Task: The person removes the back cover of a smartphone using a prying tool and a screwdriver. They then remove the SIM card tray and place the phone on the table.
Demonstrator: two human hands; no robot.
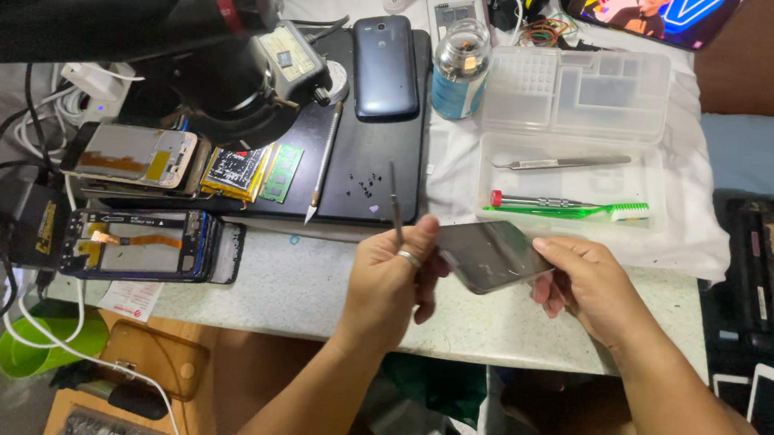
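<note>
Both forearms enter from bottom edge, meet over front rim of tabletop [310,285].

Phone [491,256] held in air between two hands, just above tabletop, dark face tilted toward viewer. Long axis runs left-right, slightly rising to left.

Left hand [389,286]: grip closed on phone's left end, ring on finger; same hand also pinches thin metal tool [395,207], pointing up and away.

Right hand [586,286]: grip closed on right end, thumb on top edge, fingers below. Both hands equally near.

Farther: green toothbrush [578,209] in clear tray [571,180], black mat [364,152] with scalpel [324,163].
</note>
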